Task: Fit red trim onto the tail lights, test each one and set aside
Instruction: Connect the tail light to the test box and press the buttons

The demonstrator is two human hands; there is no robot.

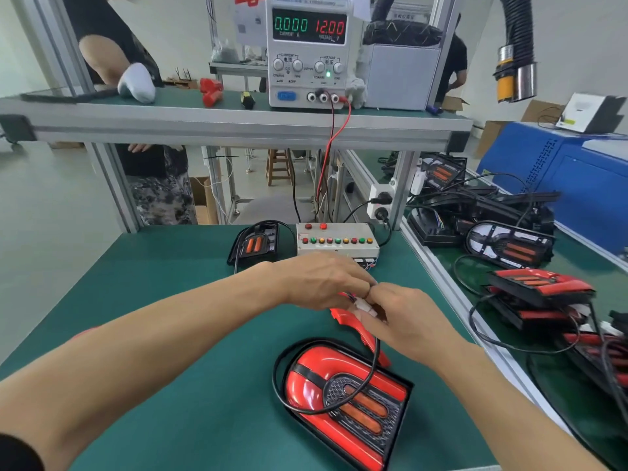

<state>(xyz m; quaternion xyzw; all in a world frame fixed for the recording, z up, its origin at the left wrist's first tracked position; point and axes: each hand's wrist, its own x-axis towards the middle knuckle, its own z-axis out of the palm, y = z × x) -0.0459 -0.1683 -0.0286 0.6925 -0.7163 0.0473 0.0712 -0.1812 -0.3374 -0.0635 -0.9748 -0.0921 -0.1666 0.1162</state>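
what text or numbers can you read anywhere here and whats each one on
"0.000", green digits: power supply, left display.
"12.00", red digits: same supply, right display.
"CURRENT A" and "VOLTAGE V": beneath those displays, faint.
"电流" and "电压": by its knobs, small, only roughly legible.
Other knob and switch labels on the supply: too blurred.
Button box: no readable labels.
Papers behind the supply: too blurred.

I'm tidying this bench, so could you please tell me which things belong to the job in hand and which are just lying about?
In use:
tail light
white connector, held by left hand and right hand
test box
power supply

Lying about:
loose red trim
untrimmed light
yellow-black tool
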